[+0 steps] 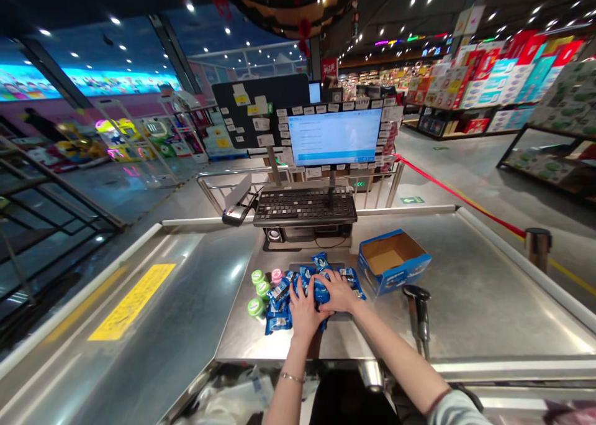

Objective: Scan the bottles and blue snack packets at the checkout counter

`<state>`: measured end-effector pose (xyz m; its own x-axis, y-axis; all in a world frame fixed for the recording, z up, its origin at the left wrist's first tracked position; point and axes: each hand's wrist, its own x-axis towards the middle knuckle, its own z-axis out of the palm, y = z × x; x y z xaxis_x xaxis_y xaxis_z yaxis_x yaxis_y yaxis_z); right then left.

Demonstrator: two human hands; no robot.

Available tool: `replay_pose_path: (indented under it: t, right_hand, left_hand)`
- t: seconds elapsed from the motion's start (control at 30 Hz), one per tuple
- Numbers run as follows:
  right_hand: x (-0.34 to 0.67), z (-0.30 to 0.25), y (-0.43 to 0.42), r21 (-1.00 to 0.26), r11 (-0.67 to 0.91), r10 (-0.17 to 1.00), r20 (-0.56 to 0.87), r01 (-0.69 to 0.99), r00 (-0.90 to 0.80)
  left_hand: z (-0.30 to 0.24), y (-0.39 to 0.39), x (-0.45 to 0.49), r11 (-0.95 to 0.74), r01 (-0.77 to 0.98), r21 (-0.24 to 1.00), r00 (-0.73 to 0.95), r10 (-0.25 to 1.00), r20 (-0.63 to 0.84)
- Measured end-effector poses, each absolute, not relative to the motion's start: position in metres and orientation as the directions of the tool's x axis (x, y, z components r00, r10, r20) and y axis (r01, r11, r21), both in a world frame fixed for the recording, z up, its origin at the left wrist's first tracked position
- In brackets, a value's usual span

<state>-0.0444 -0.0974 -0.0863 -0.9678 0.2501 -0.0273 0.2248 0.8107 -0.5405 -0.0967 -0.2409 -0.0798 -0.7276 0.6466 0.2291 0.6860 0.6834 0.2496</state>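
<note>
My left hand (303, 308) and my right hand (331, 292) press down on a heap of small blue snack packets (278, 318) on the steel checkout counter (479, 294). Both hands hold packets, and the packets beneath my palms are hidden. Several round tubs with green lids (257, 282) and one with a pink lid (277, 276) stand just left of the heap. An open blue cardboard box (393, 262) sits to the right of my right hand, apart from it. A thin silver bracelet (292, 378) circles my left wrist.
A black handheld barcode scanner (418, 304) lies right of my right forearm. A keyboard (305, 206) and a monitor (334, 137) stand at the counter's far side behind a metal rail (298, 171). A red rope barrier (460, 198) runs off to the right, with store shelves beyond.
</note>
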Motion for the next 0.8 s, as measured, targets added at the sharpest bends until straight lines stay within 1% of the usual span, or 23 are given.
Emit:
replay_pose_path:
  t: [0.1,0.23,0.3,0.4,0.47,0.57,0.67,0.73,0.8]
  right_hand:
    - [-0.041,-0.090,-0.102,-0.556,0.791,0.288,-0.027,0.254,-0.957]
    - [-0.038,-0.093,-0.103,-0.607,0.756,0.308,0.003,0.243,-0.951]
    - [-0.034,-0.093,-0.102,-0.641,0.734,0.322,0.037,0.224,-0.946]
    - [-0.030,-0.092,-0.101,-0.694,0.691,0.364,0.092,0.203,-0.927]
    - [-0.029,-0.092,-0.100,-0.729,0.657,0.402,0.121,0.194,-0.907]
    - [-0.028,-0.092,-0.100,-0.773,0.607,0.467,0.158,0.185,-0.870]
    - [-0.025,-0.088,-0.105,-0.799,0.576,0.518,0.194,0.171,-0.833]
    - [-0.018,-0.078,-0.109,-0.804,0.573,0.544,0.229,0.158,-0.807]
    - [-0.006,-0.061,-0.107,-0.801,0.582,0.568,0.273,0.143,-0.777]
  left_hand:
    - [-0.078,-0.240,-0.094,0.688,0.677,0.261,-0.734,0.655,0.179]
    - [-0.079,-0.239,-0.096,0.673,0.667,0.320,-0.734,0.668,0.125]
    - [-0.081,-0.238,-0.097,0.646,0.681,0.345,-0.723,0.667,0.177]
    - [-0.086,-0.235,-0.099,0.567,0.733,0.375,-0.677,0.661,0.323]
    - [-0.089,-0.232,-0.101,0.529,0.748,0.400,-0.661,0.640,0.391]
    - [-0.092,-0.227,-0.103,0.537,0.719,0.442,-0.694,0.596,0.404]
    - [-0.088,-0.225,-0.102,0.548,0.702,0.455,-0.709,0.599,0.372]
    - [-0.076,-0.224,-0.099,0.536,0.715,0.449,-0.696,0.605,0.387]
    - [-0.055,-0.218,-0.091,0.504,0.745,0.437,-0.666,0.602,0.440]
